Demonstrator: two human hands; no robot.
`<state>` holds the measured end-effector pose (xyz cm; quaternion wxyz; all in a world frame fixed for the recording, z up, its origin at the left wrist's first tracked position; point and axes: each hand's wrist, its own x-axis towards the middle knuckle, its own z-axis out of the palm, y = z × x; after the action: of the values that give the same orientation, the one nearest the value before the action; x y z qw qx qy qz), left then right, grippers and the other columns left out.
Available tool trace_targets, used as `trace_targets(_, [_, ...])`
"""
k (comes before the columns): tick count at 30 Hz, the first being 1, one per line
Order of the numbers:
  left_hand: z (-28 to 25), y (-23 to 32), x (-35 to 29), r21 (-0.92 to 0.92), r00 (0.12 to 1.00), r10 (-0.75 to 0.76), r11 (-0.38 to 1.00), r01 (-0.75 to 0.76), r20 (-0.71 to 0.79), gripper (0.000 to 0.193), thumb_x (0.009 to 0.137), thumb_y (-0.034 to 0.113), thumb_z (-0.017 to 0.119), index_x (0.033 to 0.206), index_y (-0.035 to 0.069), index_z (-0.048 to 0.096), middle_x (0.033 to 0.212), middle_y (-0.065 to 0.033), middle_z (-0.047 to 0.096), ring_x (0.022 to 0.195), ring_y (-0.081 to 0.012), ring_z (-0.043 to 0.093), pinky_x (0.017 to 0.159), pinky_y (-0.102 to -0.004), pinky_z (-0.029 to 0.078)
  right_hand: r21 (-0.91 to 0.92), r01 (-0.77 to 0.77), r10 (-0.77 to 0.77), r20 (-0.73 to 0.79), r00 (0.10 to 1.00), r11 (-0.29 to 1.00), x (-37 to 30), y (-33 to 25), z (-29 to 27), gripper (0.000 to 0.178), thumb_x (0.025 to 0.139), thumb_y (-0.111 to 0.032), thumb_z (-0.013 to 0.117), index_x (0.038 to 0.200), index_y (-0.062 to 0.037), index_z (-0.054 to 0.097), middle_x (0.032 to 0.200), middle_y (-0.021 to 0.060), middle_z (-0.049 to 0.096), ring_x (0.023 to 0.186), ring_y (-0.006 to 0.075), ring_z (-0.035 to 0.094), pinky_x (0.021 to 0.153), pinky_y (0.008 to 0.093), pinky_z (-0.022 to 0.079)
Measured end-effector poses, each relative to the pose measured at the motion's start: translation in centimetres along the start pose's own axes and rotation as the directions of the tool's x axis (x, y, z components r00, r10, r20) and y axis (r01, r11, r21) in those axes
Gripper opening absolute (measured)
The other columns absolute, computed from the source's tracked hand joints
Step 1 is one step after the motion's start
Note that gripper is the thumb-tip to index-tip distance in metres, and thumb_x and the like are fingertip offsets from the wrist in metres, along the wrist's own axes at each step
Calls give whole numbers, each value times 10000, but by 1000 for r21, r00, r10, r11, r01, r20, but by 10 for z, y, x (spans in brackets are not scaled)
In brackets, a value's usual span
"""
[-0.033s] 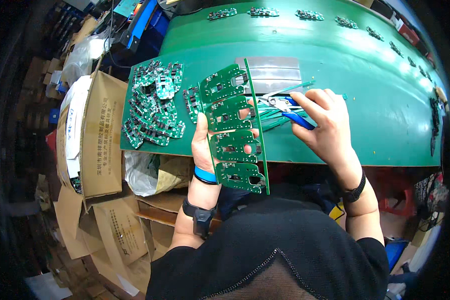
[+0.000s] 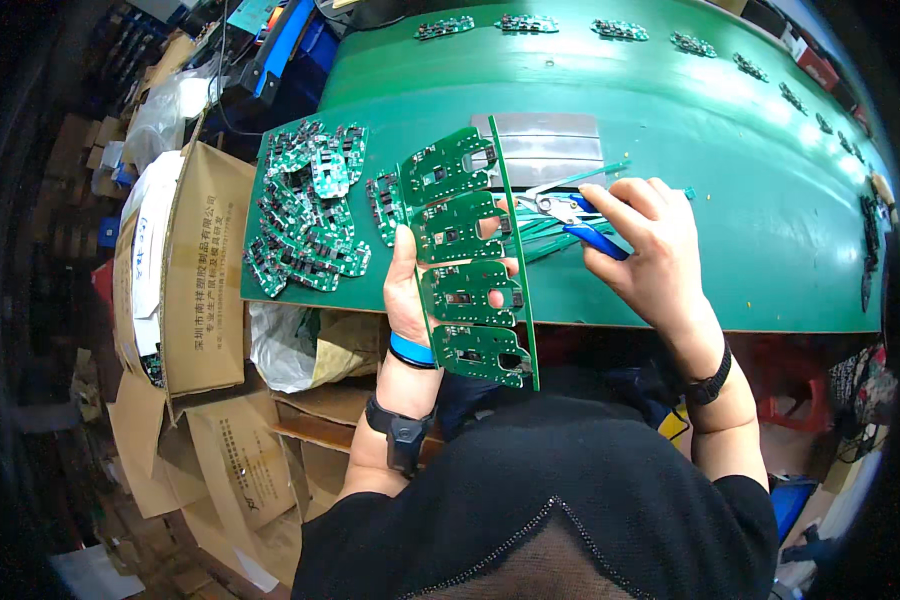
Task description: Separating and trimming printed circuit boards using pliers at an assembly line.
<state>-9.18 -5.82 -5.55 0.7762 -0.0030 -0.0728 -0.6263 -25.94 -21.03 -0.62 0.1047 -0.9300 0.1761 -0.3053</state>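
Observation:
My left hand (image 2: 407,290) grips a green circuit board panel (image 2: 467,290) from behind, with the thumb on its left edge. Several joined boards make up the panel, and a long thin strip runs down its right side. Fingertips show through its cut-outs. Blue-handled side cutters (image 2: 598,238) are held in my right hand (image 2: 660,245), their metal jaws pointing left toward the panel's right strip. Whether the jaws touch the strip I cannot tell. Thin green cut-off strips (image 2: 555,238) lie on the table beneath the cutters.
A heap of loose circuit boards (image 2: 310,215) covers the left end of the green table (image 2: 750,250). Behind the panel lies a grey ribbed plate (image 2: 550,150). Along the far green belt (image 2: 570,62) sit several board clusters (image 2: 620,30). Cardboard boxes (image 2: 205,270) stand at the left.

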Motion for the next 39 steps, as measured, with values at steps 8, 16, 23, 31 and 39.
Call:
trace_targets(8, [16,-1,2,129,999,24,991,-27,25,726,899,565,287,1379,25,221,1341,-247,351,1051,-457,509,744,-517,526,25,-66,68,-65,996,997,-4,6,-4,493,593,-160,667,1074,-87,590,949,84,560,899,262,522,805,371,386])
trace_targets(16, [30,-12,6,569,961,142,822,19,-239,633,932,519,211,1352,50,280,1225,-208,487,1044,-331,553,843,-469,496,-29,32,-31,42,999,999,2,-13,-5,544,587,-199,689,1114,-137,566,1009,58,533,962,244,487,856,397,340])
trace_targets(23, [29,-13,6,642,951,198,767,0,-237,477,977,371,198,1340,66,247,1185,-184,507,985,-279,592,788,-397,540,-61,63,-59,61,996,996,5,-19,-3,557,581,-216,699,1116,-144,561,1016,54,525,956,235,479,848,396,330])
trace_targets(31, [27,-12,7,758,957,213,653,13,-199,646,922,541,240,1333,49,321,1241,-192,479,1064,-325,538,880,-478,469,-60,52,-45,108,993,997,5,-19,-3,549,570,-141,666,1111,-119,574,1032,60,545,968,245,491,864,380,344])
trace_targets(39, [27,-12,7,746,961,194,666,19,-198,636,930,526,232,1331,41,325,1243,-202,475,1069,-325,535,882,-475,469,-74,96,-92,60,994,993,6,-17,-3,571,563,-200,712,1111,-132,566,1018,66,534,948,244,489,823,392,348])
